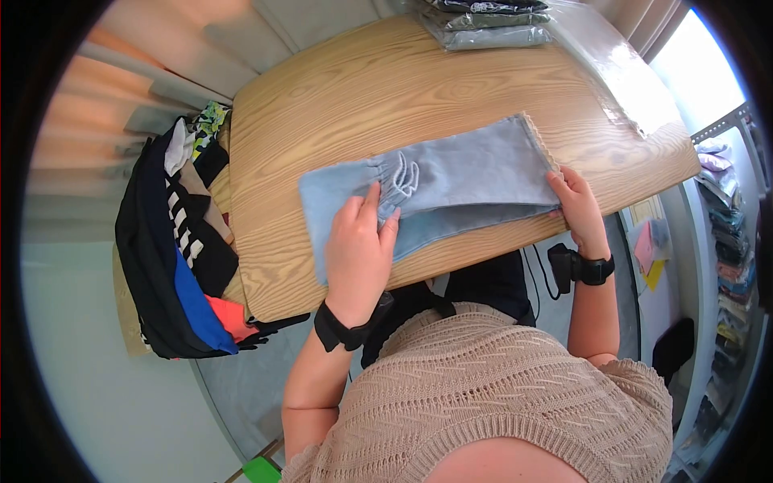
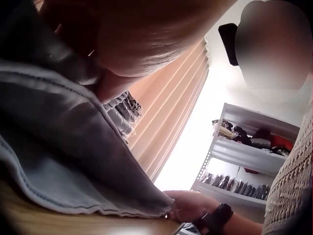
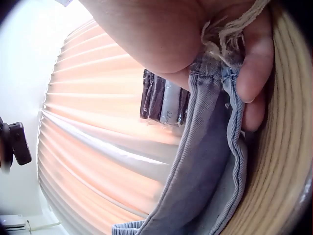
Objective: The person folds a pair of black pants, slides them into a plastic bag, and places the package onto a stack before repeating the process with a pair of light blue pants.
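A folded light-blue denim garment [image 1: 483,173] lies across the wooden table near its front edge. Around its middle runs a gathered band [image 1: 394,181] with a loop of pale tie on top, and its right end has a frayed hem [image 1: 537,141]. My left hand [image 1: 358,249] rests on the cloth, forefinger on the gathers and thumb beside them. My right hand [image 1: 581,208] pinches the near corner of the frayed end. In the right wrist view, thumb and fingers grip the two seamed layers [image 3: 205,142] at the frayed threads, and the layers gape apart below.
On the wooden table [image 1: 322,97], plastic-wrapped folded clothes [image 1: 491,32] are stacked at the back. Clear plastic bags [image 1: 624,72] lie at the back right. A heap of mixed clothes [image 1: 161,249] hangs beside the left edge. Shelves of packed clothes [image 1: 725,282] stand at the right.
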### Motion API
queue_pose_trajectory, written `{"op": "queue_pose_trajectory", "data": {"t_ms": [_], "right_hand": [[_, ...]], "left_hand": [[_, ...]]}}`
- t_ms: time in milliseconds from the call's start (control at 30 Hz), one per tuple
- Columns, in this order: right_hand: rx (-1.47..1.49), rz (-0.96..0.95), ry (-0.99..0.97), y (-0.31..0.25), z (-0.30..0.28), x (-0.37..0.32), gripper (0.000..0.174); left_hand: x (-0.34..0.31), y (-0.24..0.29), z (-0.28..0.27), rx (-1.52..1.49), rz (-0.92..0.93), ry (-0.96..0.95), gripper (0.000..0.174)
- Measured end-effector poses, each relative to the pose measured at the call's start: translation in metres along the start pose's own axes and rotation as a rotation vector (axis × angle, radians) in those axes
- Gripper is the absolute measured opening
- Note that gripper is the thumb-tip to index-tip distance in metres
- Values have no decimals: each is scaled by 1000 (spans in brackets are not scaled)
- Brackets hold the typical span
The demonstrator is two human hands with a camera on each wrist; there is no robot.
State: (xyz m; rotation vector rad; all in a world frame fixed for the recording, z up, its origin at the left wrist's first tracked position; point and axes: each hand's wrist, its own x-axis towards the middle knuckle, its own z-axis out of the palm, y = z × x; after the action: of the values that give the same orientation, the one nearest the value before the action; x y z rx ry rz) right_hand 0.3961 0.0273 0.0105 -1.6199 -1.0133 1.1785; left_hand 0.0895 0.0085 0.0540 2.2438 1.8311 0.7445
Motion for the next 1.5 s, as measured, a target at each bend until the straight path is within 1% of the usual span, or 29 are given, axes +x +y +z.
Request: {"op": "queue_pose_trajectory", "data": {"t_ms": [133, 200, 233, 300, 433, 533, 600, 633, 700, 733, 800, 833, 867, 933, 1000, 1067, 1133, 1167, 1233, 1367, 1433, 1467, 1500], "right_hand": [[-15, -8, -6, 1, -1, 0, 27], [-15, -2, 0, 0, 0, 0, 27], [-12, 3, 2, -1, -1, -1, 27], [-2, 0, -7, 1, -2, 1, 27], [20, 8, -17, 1, -2, 1, 27], [13, 14, -17, 1, -2, 1, 28], [3, 13, -2, 1, 0, 1, 28], [-4, 10, 10, 0, 0, 1, 29], [-9, 9, -2, 1, -1, 1, 29], [-2, 8, -14, 1, -2, 1, 30], [-19, 1, 7, 1, -1, 2, 30], [-23, 3, 6, 1, -1, 2, 31], [-26, 6, 6, 1, -1, 3, 31], [-22, -1, 11, 3, -2, 2, 32], [-28, -3, -23, 6, -3, 4, 33], [-16, -4, -4, 4, -1, 3, 33], [-8, -4, 14, 1, 0, 1, 33], [-5, -2, 11, 0, 0, 0, 33], [-4, 1, 7, 0, 0, 1, 34], [-32, -2, 18, 1, -1, 1, 36], [-33, -2, 8, -2, 0, -1, 37], [-17, 4, -9, -4, -1, -2, 37], [0, 10, -27, -5, -1, -3, 38]], "left_hand": [[2, 12, -4, -112, -44, 16, 43], [2, 13, 6, 34, 71, 111, 46], [-1, 12, 10, 30, 71, 110, 46], [-11, 9, 17, -13, 107, -234, 49], [-12, 10, 9, -38, 78, -249, 51], [5, 4, -7, -58, 61, -192, 51], [25, -2, -18, -51, 156, -163, 48], [39, -10, -18, -60, 154, -159, 48], [72, -26, -17, -177, 334, -292, 47], [84, -30, -15, -181, 337, -283, 47], [103, -36, -9, -85, 331, -671, 47], [107, -39, -3, -145, 255, -737, 50], [111, -42, 3, -139, 265, -733, 50], [115, -47, 12, -157, 174, -826, 49], [116, -51, 17, -115, 164, -837, 46], [118, -53, 16, -76, 147, -845, 43], [122, -54, 10, -248, 21, -928, 42], [124, -55, 7, -246, 18, -931, 42], [128, -57, 3, -328, 12, -894, 30], [128, -63, 9, -235, -39, -895, 32], [119, -67, 8, -333, 224, -457, 40], [113, -72, 2, -330, 212, -452, 40], [103, -62, -18, -258, 269, -366, 40]]}}
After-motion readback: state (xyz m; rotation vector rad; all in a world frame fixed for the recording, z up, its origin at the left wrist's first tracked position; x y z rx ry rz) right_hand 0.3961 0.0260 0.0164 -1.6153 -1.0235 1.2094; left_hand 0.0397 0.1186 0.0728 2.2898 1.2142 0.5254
